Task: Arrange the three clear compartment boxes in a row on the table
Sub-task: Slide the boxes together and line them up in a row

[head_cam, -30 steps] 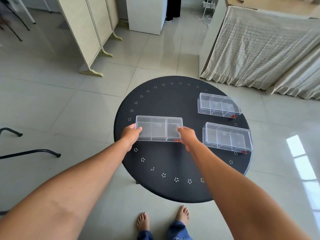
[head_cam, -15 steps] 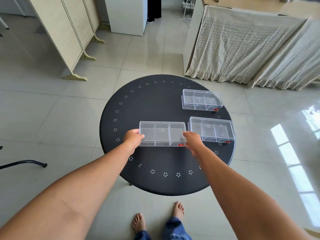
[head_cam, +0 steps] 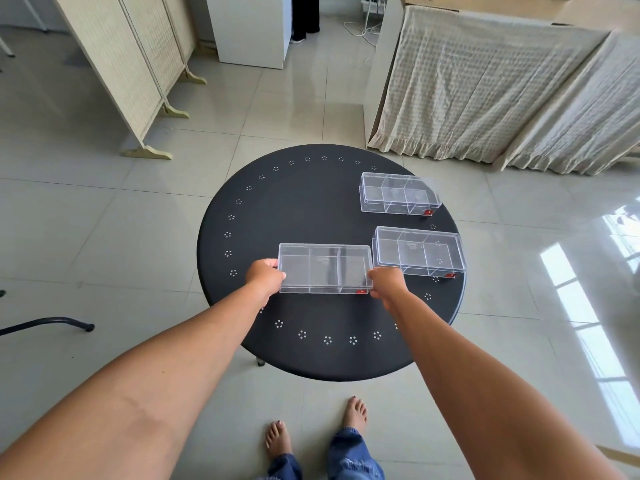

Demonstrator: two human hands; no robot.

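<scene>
A clear box (head_cam: 325, 268) is gripped at both ends — left hand (head_cam: 264, 279), right hand (head_cam: 387, 283) — just beside a second box (head_cam: 419, 251) on the table (head_cam: 298, 216).

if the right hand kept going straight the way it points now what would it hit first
Probably the near right box. The right hand grips the held box at its right end and points ahead, slightly right, where that box sits close; depth is unclear.

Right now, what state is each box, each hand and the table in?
Clear compartment box in both hands: lid shut, gripped at both short ends, level.
Clear box at the table's right edge: lid shut, flat on the table, untouched.
Clear box at the far right: lid shut, flat, untouched.
Left hand: closed on the held box.
Right hand: closed on the held box.
Round black table: upright.
</scene>
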